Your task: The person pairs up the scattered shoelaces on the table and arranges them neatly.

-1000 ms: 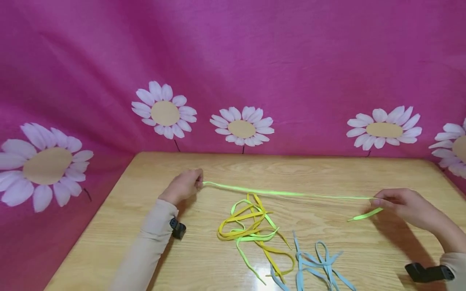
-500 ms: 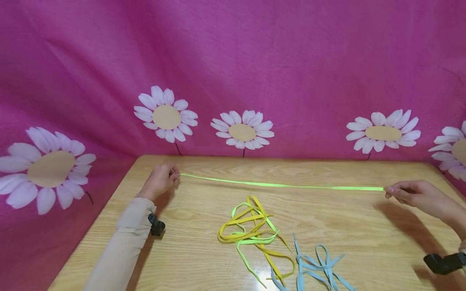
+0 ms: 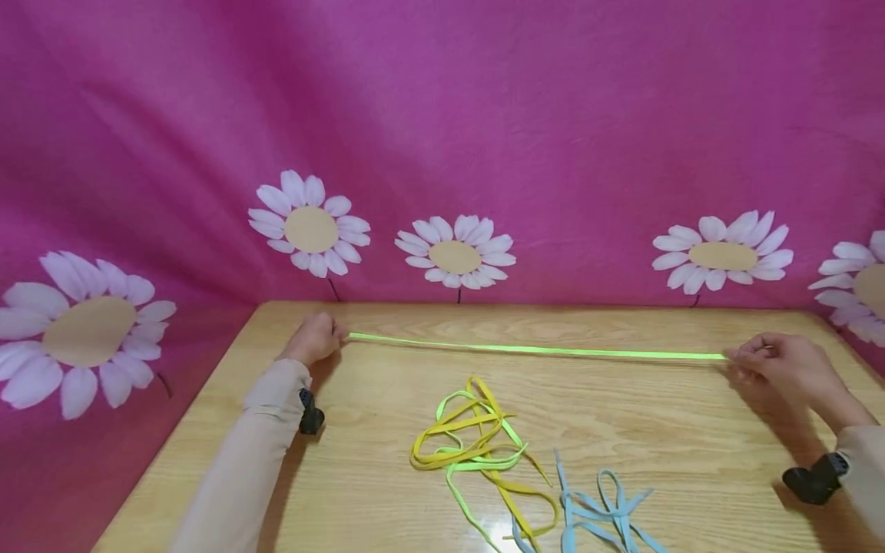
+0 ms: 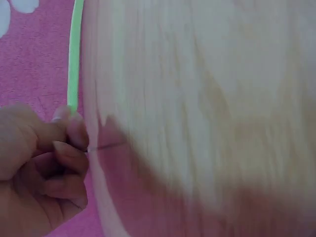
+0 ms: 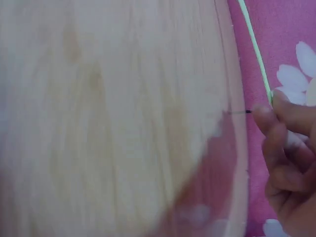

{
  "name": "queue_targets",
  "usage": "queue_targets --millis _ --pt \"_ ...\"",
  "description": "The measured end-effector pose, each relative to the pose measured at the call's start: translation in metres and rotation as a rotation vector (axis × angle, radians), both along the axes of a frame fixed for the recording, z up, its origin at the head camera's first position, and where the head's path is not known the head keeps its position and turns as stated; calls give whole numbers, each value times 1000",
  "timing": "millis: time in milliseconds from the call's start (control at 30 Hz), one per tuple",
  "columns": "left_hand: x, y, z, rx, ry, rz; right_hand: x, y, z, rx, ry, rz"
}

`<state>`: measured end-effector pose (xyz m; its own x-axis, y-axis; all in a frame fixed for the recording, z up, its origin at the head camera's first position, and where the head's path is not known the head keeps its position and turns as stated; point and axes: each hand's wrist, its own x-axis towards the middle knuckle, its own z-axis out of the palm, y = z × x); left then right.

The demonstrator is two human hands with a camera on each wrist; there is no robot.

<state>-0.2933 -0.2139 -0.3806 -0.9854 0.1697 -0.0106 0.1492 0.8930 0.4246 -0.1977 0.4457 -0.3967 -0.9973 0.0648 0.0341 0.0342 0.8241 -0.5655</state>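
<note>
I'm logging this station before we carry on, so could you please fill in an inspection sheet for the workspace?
Surface: wood-grain table, with glare at the bottom of the head view.
Job's things: held lace, bright green, stretched nearly straight.
Clutter: yellow lace tangled with a loose green lace; blue lace in loops to the right of them.
Grippers: bare hands; left hand and right hand each pinch the held lace.
Cables: nothing seen.
Surroundings: pink cloth printed with white flowers, behind the table and along its left.
</note>
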Motion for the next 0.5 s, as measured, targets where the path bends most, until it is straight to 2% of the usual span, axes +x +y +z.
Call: queue_targets --millis 100,167,233,333,500 --pt "-2 2 -5 65 -39 60 -7 0 -1 -75 -13 -29" --pt "-5 4 -6 83 -36 90 -10 1 -2 -93 -23 -38" --pt "-7 6 -7 76 -27 119 -12 2 -5 -94 -19 -50" --pt "-11 8 -10 42 -4 139 -14 2 -12 -29 7 -105" --pt "-15 11 -18 9 29 149 -16 1 -21 -138 38 -180"
